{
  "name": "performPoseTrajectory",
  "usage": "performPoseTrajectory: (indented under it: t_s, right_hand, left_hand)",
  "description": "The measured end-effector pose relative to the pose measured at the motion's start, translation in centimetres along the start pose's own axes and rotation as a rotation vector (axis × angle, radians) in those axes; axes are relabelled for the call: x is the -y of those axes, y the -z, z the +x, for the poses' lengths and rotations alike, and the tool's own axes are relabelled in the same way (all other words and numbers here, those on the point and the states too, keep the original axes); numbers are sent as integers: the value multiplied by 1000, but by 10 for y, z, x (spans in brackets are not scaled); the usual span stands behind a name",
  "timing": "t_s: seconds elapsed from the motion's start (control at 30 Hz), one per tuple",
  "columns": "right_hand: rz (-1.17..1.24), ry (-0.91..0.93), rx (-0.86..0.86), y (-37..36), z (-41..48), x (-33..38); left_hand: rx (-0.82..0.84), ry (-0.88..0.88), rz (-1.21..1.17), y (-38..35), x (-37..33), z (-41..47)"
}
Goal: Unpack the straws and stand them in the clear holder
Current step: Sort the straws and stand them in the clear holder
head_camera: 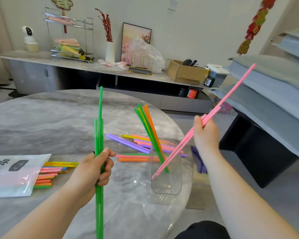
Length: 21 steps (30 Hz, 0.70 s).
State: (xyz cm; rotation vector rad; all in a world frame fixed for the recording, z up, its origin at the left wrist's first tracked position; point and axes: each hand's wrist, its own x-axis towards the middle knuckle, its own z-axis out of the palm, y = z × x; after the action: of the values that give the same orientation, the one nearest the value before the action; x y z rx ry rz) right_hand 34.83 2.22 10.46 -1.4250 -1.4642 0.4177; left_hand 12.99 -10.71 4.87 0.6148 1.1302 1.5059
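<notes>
My left hand (97, 167) grips a bunch of green straws (99, 128), held upright over the table. My right hand (206, 133) holds a few pink straws (231, 94) tilted; their lower ends reach down into the clear holder (167, 185). Several green, yellow and orange straws (149, 128) lean inside the holder. Loose purple, pink, yellow and orange straws (136, 145) lie on the table behind it. The straw bag (10, 175) lies at the left with several straws (48, 175) sticking out of its mouth.
The round marble table (50, 121) carries everything; the holder stands near its right edge. A purple object (198, 161) sits just right of the holder. A low cabinet (93, 68) with clutter lines the far wall. A grey sofa (274, 94) is at the right.
</notes>
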Motion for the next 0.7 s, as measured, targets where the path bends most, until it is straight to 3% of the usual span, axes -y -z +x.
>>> performPoseTrajectory:
  t_s: [0.33, 0.7]
  right_hand:
    - [-21, -203, 273, -25, -16, -22]
    - [158, -347, 242, -16, -19, -36]
  left_hand:
    - [27, -6, -34, -3, -4, -3]
    - [19, 3, -34, -2, -7, -4]
